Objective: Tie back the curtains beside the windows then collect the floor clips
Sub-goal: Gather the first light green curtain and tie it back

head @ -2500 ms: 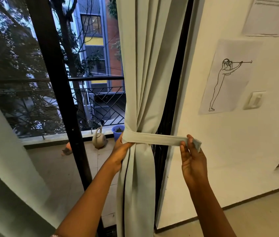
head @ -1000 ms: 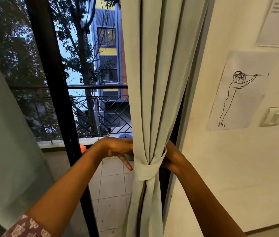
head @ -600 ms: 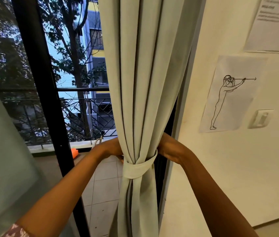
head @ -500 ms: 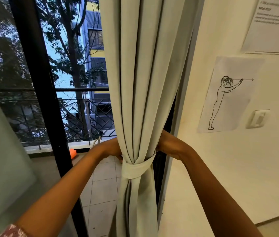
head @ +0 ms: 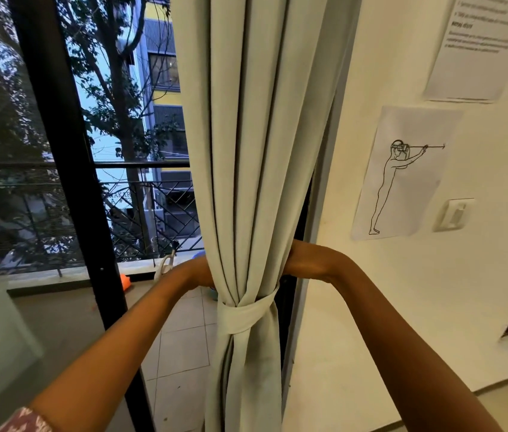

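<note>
Curtain point(head: 256, 151) folds before both hands

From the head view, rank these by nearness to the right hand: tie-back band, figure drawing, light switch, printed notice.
From the right hand:
1. Tie-back band, just below-left, around the curtain.
2. Figure drawing, on the wall, up-right.
3. Light switch, farther right.
4. Printed notice, top right.

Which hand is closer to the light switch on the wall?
Right. The right hand is at the curtain's wall-side edge, below and left of the light switch. The left hand is beyond the curtain, on the window side.
</note>
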